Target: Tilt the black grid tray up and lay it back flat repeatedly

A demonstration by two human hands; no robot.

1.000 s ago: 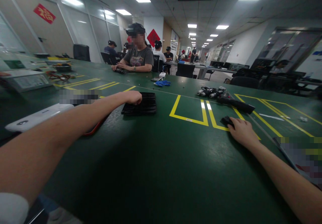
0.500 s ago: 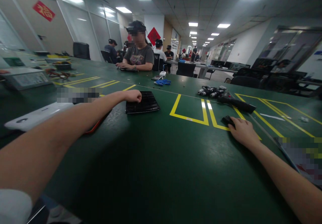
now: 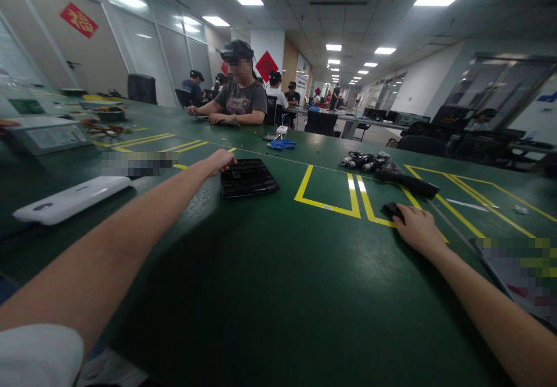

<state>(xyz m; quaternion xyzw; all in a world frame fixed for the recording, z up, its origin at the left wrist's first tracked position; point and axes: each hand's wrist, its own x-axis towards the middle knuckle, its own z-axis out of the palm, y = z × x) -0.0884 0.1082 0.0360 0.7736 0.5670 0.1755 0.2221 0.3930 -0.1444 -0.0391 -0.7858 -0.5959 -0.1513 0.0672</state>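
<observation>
My left hand [image 3: 221,161] reaches far out over the green table [image 3: 278,282] and lies at the left edge of a flat black slotted tray [image 3: 249,178], its fingers together and gripping that edge. My right hand [image 3: 418,228] rests on the table at the right, with its fingertips closed over a small black part [image 3: 391,208] that sits on a yellow tape line. Most of that part is hidden under my fingers.
A long black tool [image 3: 409,182] and a cluster of metal connectors [image 3: 364,159] lie beyond my right hand. Yellow tape boxes [image 3: 327,206] mark the middle. Blue gloves [image 3: 282,143] lie further back, a white device [image 3: 72,198] at the left. A person [image 3: 241,98] sits opposite.
My left hand has slid from the top of the black tray to its left edge, and the tray has turned and shifted slightly right. My right hand has stayed on the small black part.
</observation>
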